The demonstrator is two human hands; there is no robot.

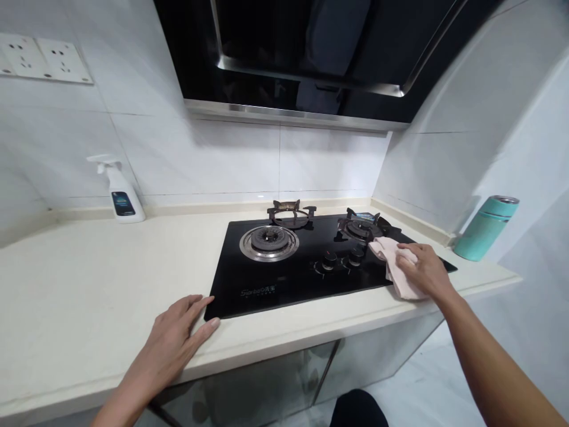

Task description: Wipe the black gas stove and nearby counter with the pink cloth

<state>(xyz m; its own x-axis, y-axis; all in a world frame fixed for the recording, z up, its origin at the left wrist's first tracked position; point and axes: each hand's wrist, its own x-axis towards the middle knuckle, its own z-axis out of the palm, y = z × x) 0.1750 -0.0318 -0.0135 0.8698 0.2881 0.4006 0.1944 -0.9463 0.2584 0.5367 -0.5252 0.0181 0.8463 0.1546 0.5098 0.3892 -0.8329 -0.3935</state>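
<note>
At the front right of the black gas cooktop [293, 279], in the head view, the right hand [425, 271] is half closed over a pale pink cloth [395, 270] and holds it. At the cooktop's front left corner, the left hand [176, 330] lies spread, gripping nothing.

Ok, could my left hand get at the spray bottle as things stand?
Probably yes: your left hand rests at the corner of the cooktop, looks empty, and only countertop lies between it and the spray bottle, though that stands well back.
</note>
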